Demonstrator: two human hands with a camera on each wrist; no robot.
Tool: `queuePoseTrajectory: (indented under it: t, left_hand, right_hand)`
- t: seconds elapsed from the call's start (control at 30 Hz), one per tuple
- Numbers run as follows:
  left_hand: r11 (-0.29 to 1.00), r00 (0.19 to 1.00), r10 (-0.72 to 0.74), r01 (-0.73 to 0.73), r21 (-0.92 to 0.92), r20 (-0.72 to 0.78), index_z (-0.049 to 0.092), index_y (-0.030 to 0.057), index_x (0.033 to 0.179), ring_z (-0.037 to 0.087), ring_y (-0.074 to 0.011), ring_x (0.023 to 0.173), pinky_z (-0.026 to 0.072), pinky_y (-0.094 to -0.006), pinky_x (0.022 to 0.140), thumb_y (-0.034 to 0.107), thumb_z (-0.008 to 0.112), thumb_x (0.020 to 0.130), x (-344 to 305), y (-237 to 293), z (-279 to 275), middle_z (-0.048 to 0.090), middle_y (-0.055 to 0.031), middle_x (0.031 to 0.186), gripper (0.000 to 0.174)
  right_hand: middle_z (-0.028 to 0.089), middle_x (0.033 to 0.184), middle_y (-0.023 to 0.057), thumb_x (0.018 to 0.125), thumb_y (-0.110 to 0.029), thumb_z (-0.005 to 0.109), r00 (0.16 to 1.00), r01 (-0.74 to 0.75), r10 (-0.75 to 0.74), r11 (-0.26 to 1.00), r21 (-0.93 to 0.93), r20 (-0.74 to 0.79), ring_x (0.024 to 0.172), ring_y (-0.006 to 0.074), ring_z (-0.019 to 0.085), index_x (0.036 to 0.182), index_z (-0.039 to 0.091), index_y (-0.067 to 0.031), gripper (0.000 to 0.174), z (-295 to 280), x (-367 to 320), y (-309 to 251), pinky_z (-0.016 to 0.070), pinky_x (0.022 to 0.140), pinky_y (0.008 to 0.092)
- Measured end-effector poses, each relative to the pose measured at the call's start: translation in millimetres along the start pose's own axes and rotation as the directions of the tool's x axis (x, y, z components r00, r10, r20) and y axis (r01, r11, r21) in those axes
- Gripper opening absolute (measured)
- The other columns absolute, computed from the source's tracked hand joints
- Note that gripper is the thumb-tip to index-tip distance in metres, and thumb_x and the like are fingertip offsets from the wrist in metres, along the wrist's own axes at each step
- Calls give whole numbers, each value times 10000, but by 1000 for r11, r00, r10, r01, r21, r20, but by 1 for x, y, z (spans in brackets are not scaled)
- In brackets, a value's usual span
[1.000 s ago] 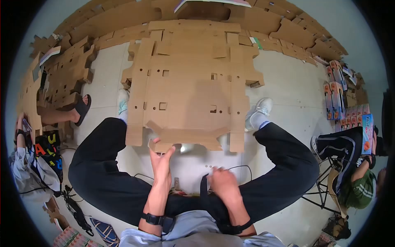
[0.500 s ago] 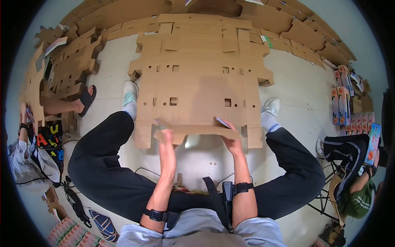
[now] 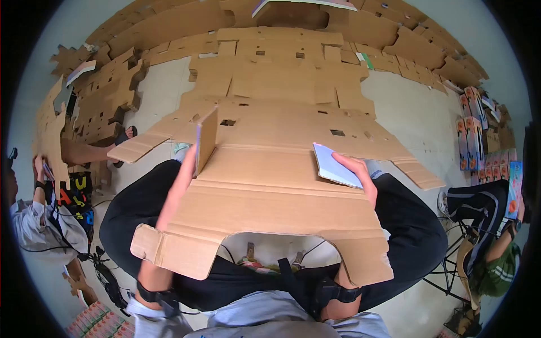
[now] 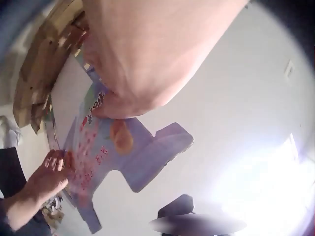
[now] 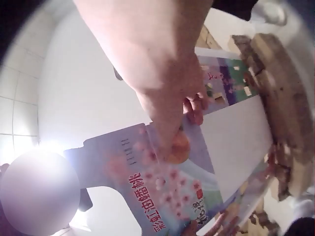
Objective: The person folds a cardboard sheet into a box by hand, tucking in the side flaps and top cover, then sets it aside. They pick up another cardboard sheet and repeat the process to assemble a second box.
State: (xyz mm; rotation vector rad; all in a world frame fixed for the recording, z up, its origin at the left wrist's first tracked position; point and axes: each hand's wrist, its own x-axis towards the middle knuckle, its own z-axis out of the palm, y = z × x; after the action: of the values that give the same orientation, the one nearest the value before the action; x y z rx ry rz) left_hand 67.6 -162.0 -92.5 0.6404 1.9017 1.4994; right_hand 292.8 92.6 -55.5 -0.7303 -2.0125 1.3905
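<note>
Holding a creased cardboard sheet (image 3: 276, 208), both hands (image 3: 362, 173) touch its raised flaps (image 3: 208, 141).

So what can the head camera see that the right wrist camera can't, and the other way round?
Only the head view shows the plain brown side of the held cardboard, the stacked boxes and the green sleeve. Only the right wrist view shows its peach picture and big red writing. Both show the left hand and right hand holding it.
</note>
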Motion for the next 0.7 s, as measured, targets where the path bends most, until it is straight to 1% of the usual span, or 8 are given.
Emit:
queuePoseTrajectory:
  t: [0.17, 0.23, 0.3, 0.37, 0.43, 0.47, 0.57, 0.7]
  left_hand:
    - [956, 991, -75, 102, -276, 106, 294, 48, 1692, 562, -201, 1376, 445, -350, 1155, 232, 710, 1020, -8, 95, 17, 545, -119, 1561, 811]
    - [993, 999, 9, -14, 116, 42, 473, 31, 1594, 582, -172, 1322, 468, -316, 1100, 22, 692, 991, -11, 72, 19, 594, -88, 1504, 641]
    - [989, 1000, 10, -12, -146, -18, 554, 32, 1536, 587, -165, 1299, 474, -323, 1088, -54, 685, 966, -17, 60, 26, 638, -74, 1435, 591]
    - [997, 997, 78, -79, -26, -31, 599, 43, 1490, 619, -162, 1240, 482, -321, 1073, 34, 696, 984, -25, 63, 36, 681, -65, 1344, 515]
    - [993, 994, 110, -110, 54, -4, 608, 50, 1480, 631, -159, 1218, 484, -314, 1070, 117, 720, 993, -25, 68, 37, 693, -58, 1310, 504]
    - [990, 999, 37, -37, -133, 0, 596, 26, 1463, 694, -170, 1132, 541, -311, 1008, 305, 743, 981, -22, 71, 40, 717, -120, 1276, 576]
    - [962, 1000, -27, 22, -273, -15, 652, 32, 1381, 647, -139, 1191, 502, -288, 1029, 302, 753, 990, -23, 89, 45, 705, -54, 1279, 485]
    - [933, 960, 249, -274, -235, -129, 653, 11, 1344, 648, -142, 1179, 508, -291, 1029, 106, 716, 1019, -17, 75, 54, 700, -52, 1269, 345]
  right_hand:
    - [709, 1177, 143, 851, -157, 774, 995, -97, 97, 993, 62, -10, 1128, 232, 682, 1288, 730, -2, 466, -2, 4, -20, 497, 1019, 324]
    - [721, 1203, 151, 842, -150, 782, 979, -203, 193, 961, 188, 70, 1127, 228, 690, 1297, 720, 1, 483, 0, -5, -3, 504, 1011, 322]
    - [731, 1257, 160, 842, -164, 793, 955, -285, 248, 922, 264, 164, 1136, 224, 700, 1336, 697, -6, 527, -5, -14, 2, 514, 1011, 323]
    - [736, 1241, 144, 865, -186, 785, 972, -189, 200, 977, -98, 123, 1156, 215, 693, 1367, 678, -9, 543, -10, -26, -3, 507, 1034, 325]
    - [709, 1289, 120, 947, -232, 761, 981, -184, 174, 974, 131, 85, 1178, 185, 661, 1387, 652, 31, 525, -12, -31, -8, 494, 1059, 321]
    - [695, 1312, 108, 987, -256, 749, 984, -175, 164, 953, 248, 66, 1189, 171, 645, 1397, 639, 51, 523, -12, -33, -11, 488, 1072, 318]
    - [689, 1329, 108, 977, -326, 764, 992, -115, 120, 985, 125, -34, 1219, 180, 635, 1419, 620, 47, 597, -9, -28, -33, 475, 1093, 321]
    - [687, 1342, 107, 1046, -187, 677, 998, 69, -67, 990, -119, 21, 1236, 187, 630, 1482, 569, 36, 501, -12, -30, -43, 467, 1106, 325]
